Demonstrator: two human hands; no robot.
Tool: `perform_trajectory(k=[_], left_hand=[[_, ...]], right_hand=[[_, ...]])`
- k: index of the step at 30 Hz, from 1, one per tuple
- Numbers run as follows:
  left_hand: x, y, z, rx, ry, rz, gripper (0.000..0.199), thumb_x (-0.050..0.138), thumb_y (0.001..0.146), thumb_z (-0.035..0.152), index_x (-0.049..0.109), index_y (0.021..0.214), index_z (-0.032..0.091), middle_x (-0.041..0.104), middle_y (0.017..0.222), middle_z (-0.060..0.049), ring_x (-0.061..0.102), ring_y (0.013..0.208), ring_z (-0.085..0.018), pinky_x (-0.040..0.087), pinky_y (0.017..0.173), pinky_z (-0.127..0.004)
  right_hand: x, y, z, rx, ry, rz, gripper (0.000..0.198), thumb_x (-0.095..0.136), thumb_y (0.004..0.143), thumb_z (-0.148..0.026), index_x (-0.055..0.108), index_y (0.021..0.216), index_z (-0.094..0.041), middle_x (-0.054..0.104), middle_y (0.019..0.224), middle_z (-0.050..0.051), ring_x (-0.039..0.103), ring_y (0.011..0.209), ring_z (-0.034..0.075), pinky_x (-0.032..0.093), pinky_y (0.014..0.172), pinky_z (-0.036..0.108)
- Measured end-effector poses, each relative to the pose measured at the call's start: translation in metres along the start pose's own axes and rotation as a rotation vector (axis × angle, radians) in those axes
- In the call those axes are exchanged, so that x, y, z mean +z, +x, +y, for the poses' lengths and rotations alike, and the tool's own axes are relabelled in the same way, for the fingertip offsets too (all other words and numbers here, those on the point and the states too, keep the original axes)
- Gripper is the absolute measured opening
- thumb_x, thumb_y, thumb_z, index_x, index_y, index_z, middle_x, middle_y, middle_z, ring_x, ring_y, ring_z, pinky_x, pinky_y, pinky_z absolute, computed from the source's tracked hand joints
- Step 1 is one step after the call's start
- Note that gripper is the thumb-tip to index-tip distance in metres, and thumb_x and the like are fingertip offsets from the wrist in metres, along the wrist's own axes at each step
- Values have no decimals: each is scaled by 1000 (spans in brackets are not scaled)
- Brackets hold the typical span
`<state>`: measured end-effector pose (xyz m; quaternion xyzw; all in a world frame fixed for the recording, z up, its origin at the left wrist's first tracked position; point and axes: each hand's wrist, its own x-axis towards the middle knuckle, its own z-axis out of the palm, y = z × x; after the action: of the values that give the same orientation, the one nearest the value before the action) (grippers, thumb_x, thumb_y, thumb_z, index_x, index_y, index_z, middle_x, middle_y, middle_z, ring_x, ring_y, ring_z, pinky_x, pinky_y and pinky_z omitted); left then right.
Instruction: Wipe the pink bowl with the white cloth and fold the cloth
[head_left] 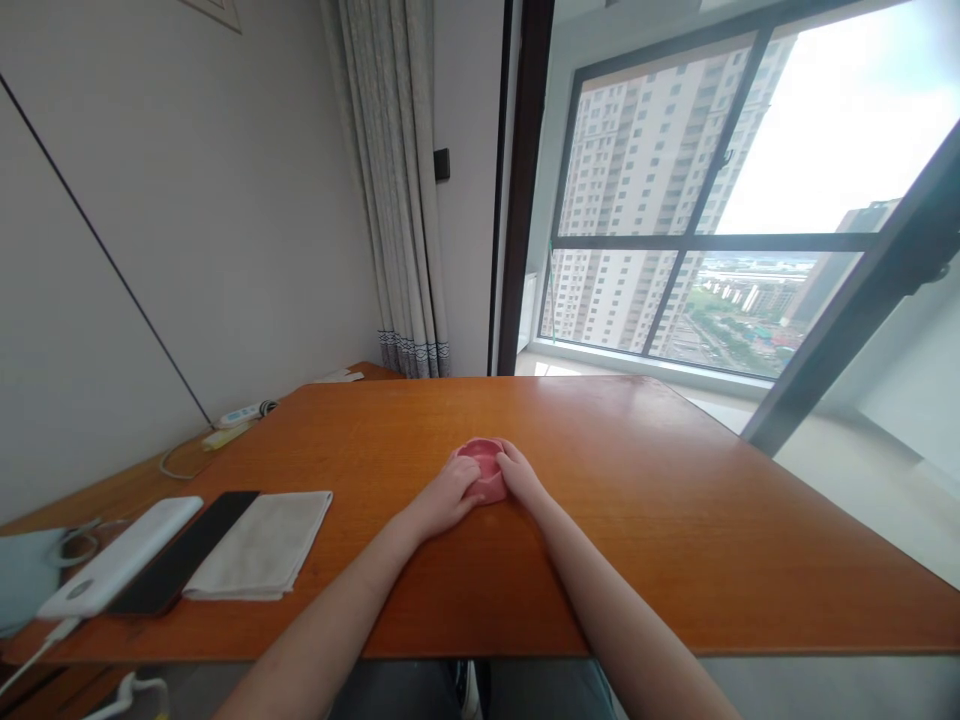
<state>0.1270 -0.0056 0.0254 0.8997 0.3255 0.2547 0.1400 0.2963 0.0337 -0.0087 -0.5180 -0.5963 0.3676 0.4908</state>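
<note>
A small pink bowl (489,487) with an uneven rim and a hollow middle rests on the wooden table (600,480), a little in front of me. What it is made of I cannot tell. My left hand (451,488) grips its left side, with the fingers over the rim and partly inside. From the other side my right hand (519,474) holds the right wall, its thumb at the inner edge. The outer fingers of the right hand are mostly hidden behind the bowl and the hand itself.
On the left lie a folded beige cloth (262,545), a black flat slab (187,555) and a white power bank (124,555) with a cable. A power strip (241,415) lies by the wall. The table's front edge is close to my lap.
</note>
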Motion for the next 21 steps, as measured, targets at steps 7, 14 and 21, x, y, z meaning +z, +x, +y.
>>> perform_trajectory(k=[7,14,21], left_hand=[[7,-2,-2,-3,5,6,13,55,81,27,58,90,18,57,110,-8,48,109,-21,19,111,-45],[-21,-19,-24,-193,96,197,42,52,83,41,50,122,25,34,143,-9,29,133,-25,21,110,-49],[-101,-122,-121,-888,428,325,35,44,78,35,59,103,16,52,126,-14,42,124,-29,34,103,-44]], right_hand=[[4,0,5,25,-5,10,33,36,70,-15,59,94,-20,66,99,4,59,96,16,43,92,30],[5,2,12,29,42,37,33,36,71,-17,59,94,-20,67,99,4,59,96,18,44,90,32],[10,0,10,12,2,105,32,33,73,-21,59,93,-20,66,99,5,59,97,18,45,86,29]])
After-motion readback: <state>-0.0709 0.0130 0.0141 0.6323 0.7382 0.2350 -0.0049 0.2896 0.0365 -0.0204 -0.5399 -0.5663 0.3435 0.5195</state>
